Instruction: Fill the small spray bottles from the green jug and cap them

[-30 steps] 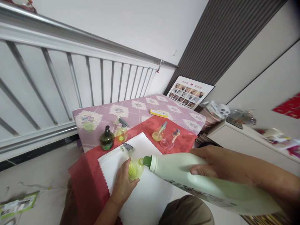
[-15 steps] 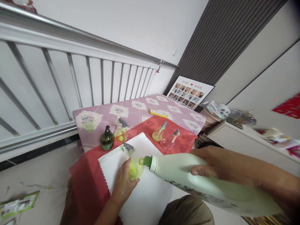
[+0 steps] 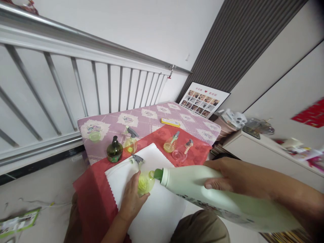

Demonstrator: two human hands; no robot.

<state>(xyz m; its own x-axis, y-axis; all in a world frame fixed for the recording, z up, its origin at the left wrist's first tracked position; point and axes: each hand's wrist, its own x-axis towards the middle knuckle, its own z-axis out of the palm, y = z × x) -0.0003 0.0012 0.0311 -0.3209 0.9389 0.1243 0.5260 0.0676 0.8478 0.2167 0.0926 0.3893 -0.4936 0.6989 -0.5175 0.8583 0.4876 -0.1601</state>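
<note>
My left hand (image 3: 133, 195) is wrapped round a small clear yellow-green spray bottle (image 3: 146, 184) without its head, over the white cloth (image 3: 154, 216). My right hand (image 3: 227, 179) grips a large pale green detergent bottle (image 3: 197, 185), tilted almost flat. Its green spout (image 3: 158, 174) is at the small bottle's open mouth; whether liquid is flowing I cannot make out. On the cloth, just beyond my left hand, lies a loose grey trigger spray head (image 3: 137, 158). A dark green pump bottle (image 3: 114, 150) and a yellowish spray bottle (image 3: 131, 141) stand behind it.
A yellow spray bottle (image 3: 170, 143) and a clear pinkish one (image 3: 180, 153) stand on the red cloth (image 3: 197, 143). A yellow-edged box (image 3: 170, 122) and a pale green lid-like dish (image 3: 95, 136) lie on the patterned tablecloth (image 3: 126, 118). A radiator (image 3: 101, 87) runs behind; a white cabinet (image 3: 240, 145) is at right.
The whole view has shifted very slightly. Both hands keep their hold, and the spout stays at the small bottle's mouth.
</note>
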